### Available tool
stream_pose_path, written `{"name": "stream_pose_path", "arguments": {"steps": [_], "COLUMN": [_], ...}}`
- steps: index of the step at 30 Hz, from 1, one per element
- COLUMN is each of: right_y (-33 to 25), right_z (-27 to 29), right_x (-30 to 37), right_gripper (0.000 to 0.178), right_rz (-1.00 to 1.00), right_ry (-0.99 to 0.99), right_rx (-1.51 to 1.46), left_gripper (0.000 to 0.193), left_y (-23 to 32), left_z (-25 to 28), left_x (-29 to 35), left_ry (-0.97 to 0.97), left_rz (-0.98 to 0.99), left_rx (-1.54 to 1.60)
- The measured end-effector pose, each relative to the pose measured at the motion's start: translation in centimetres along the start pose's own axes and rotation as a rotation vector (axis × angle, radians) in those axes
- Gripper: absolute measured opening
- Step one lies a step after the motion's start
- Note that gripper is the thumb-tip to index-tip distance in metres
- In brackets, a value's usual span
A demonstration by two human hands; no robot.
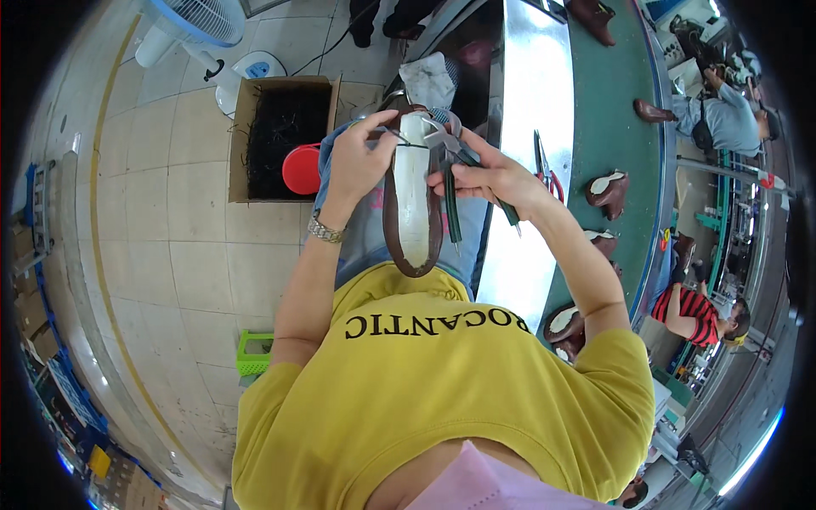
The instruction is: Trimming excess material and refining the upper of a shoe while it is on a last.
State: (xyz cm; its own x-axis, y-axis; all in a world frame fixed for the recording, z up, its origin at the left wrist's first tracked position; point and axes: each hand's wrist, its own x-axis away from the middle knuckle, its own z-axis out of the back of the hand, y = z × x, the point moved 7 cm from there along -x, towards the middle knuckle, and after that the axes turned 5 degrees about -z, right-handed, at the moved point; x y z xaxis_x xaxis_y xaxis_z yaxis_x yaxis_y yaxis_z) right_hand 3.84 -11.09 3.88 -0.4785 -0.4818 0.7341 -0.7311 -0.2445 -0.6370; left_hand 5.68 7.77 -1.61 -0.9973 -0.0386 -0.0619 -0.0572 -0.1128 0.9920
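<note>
A brown boot (414, 217) lies across my lap with its pale underside up and its rounded toe toward me. My left hand (357, 161) is at its far left edge, thumb and forefinger pinched on a thin dark strip (414, 145) that crosses the underside; what kind of strip it is cannot be made out. Around dark green handles, my right hand (501, 177) grips a pair of pincers (452, 212). Their metal jaws are over the right side of the boot's far end, near the strip. Fingers partly hide the handles.
At left, a cardboard box (240, 149) holds dark scraps, with a red round container (301, 169) at its corner. A white fan (251, 72) stands behind. On my right run a metal ledge (523, 263) with a red-handled tool (557, 185) and a green belt (625, 140) carrying several boots. Other people work beyond.
</note>
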Motion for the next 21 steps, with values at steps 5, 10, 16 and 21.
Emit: {"name": "stream_pose_path", "arguments": {"steps": [5, 10, 16, 21], "right_y": [-1.4, -1.0, -0.6, -3.1], "right_z": [-0.7, -1.2, -0.8, -0.2], "right_x": [-1.2, -1.1, -1.0, -0.2], "right_gripper": [0.057, 0.062, 0.062, 0.060], "right_rz": [-0.087, 0.132, 0.180, 0.065], "right_ry": [0.118, 0.220, 0.304, 0.255], "right_rx": [0.167, 0.427, 0.586, 0.976], "left_gripper": [0.026, 0.017, 0.018, 0.025], "left_y": [1.3, 1.9, 1.8, 2.7], "left_z": [-1.0, -1.4, -0.8, -0.6], "left_x": [-0.6, 0.3, 0.1, -0.2], "left_ry": [0.121, 0.235, 0.143, -0.043], "left_rz": [-0.138, -0.224, -0.206, -0.299], "left_rx": [-0.268, -0.387, -0.259, -0.343]}}
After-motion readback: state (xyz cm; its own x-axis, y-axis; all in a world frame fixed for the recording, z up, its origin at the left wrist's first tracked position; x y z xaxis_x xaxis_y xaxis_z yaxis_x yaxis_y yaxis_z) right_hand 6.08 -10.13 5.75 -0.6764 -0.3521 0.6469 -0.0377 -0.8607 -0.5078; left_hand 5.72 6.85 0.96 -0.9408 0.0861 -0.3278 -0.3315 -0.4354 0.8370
